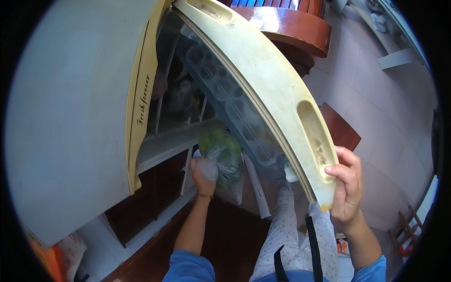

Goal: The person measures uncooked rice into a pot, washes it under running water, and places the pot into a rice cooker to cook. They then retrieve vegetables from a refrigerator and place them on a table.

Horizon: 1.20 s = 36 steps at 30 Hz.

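Note:
A refrigerator door (267,60) with a yellowed top edge stands open before me. My right hand (347,187) holds its outer end, with the thumb at the recessed handle. My left hand (204,176) grips the gathered neck of a clear plastic bag of green produce (225,151), between the fridge opening and the door. Transparent lidded trays with round hollows (250,130) sit along the door's inner side. Behind the bag, inside the dim fridge, are a shelf (169,144) and bagged items that I cannot make out.
The refrigerator's pale top (70,105) fills the left. A glossy wooden piece of furniture (292,28) stands beyond the door, and a brown wooden panel (340,125) lies behind its handle end. An orange bag (49,259) is at the lower left.

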Tool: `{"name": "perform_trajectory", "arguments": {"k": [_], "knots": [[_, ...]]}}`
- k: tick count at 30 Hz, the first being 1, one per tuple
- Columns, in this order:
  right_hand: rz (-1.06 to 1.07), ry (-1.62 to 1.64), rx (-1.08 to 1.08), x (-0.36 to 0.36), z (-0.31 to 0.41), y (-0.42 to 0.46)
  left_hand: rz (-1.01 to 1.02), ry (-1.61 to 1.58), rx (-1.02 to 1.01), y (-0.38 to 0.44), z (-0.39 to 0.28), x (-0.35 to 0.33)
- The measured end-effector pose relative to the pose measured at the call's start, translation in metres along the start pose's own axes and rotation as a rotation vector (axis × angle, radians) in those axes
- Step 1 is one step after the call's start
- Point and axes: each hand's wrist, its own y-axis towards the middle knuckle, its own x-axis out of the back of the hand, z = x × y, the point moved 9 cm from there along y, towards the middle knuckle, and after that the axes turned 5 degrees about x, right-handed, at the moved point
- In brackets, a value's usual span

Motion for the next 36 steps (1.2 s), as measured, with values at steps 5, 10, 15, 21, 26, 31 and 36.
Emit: {"name": "perform_trajectory", "arguments": {"k": [5, 10, 15, 21, 26, 31, 36], "knots": [[-0.060, 0.058, -0.018, 0.001, 0.010, -0.022, 0.011, 0.121, 0.256, -0.092, 0.024, 0.010], [-0.083, 0.155, -0.329, -0.002, -0.040, -0.111, 0.359, 1.208, -0.206, -0.177, 0.032, -0.015], [0.633, -0.168, -0.250, -0.051, -0.032, -0.200, 0.884, 1.508, -0.520, -0.287, 0.063, -0.109], [0.910, -0.173, 0.018, -0.066, -0.009, -0.234, 1.155, 1.292, -0.647, -0.366, 0.099, -0.177], [0.863, -0.137, -0.041, -0.038, -0.027, -0.248, 1.139, 1.255, -0.521, -0.368, 0.123, -0.186], [0.788, -0.194, -0.027, -0.036, -0.041, -0.258, 1.143, 1.270, -0.407, -0.358, 0.144, -0.195], [0.681, -0.249, -0.043, -0.040, -0.057, -0.253, 1.039, 1.368, -0.437, -0.346, 0.125, -0.185]]}}
